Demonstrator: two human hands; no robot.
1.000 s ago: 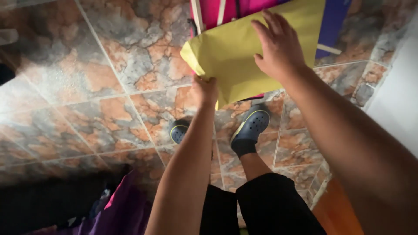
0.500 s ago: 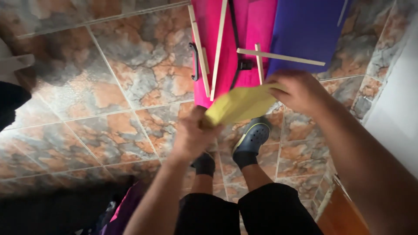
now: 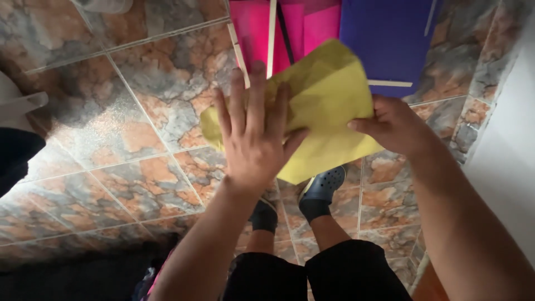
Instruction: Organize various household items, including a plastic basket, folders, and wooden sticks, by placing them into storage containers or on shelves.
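Overhead, your left hand (image 3: 253, 139) lies flat, fingers (image 3: 257, 95) spread, on the yellow paper sheet (image 3: 329, 106), while your right hand (image 3: 395, 125) pinches its right edge; the sheet hangs above the tiled floor (image 3: 139, 111), slanting up toward the pink and purple panels (image 3: 384, 39).

Bare forearms, no sleeves. Left hand (image 3: 253, 142) and right hand (image 3: 393, 125) without gloves or rings. Black trousers (image 3: 329, 276), black socks (image 3: 315, 209), dark-blue perforated clogs (image 3: 326, 184).
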